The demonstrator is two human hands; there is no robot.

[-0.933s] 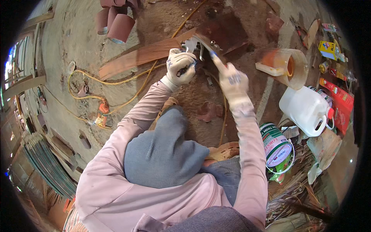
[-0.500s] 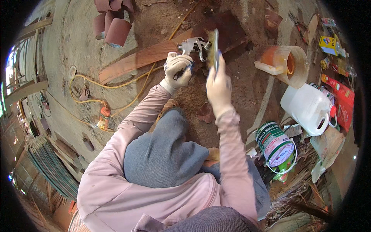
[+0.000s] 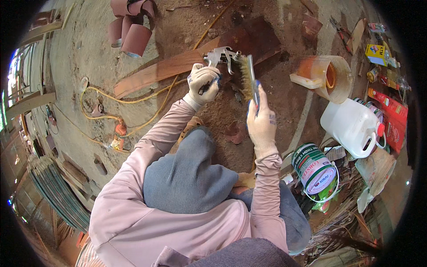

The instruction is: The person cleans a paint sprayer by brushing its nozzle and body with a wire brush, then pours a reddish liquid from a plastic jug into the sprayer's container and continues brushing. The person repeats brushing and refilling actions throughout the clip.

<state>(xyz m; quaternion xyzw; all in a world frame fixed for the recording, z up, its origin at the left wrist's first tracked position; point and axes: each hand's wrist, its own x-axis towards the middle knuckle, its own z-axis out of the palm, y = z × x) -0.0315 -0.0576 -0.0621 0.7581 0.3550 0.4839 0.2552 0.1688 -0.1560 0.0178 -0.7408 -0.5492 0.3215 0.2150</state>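
Nozzle [image 3: 238,54] of silver metal spray gun [image 3: 219,55], clamped in your white-gloved left hand [image 3: 203,84], points right toward tan-bristled brush [image 3: 247,78], set crosswise, clamped in your white-gloved right hand [image 3: 261,125].

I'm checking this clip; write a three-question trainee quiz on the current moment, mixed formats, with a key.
1. What does the right hand hold?
2. True or false: the silver spray gun is in the left hand.
3. Fill in the colour: the white jug has a ___ cap.

Key: 1. A bristle brush. 2. True. 3. Red.
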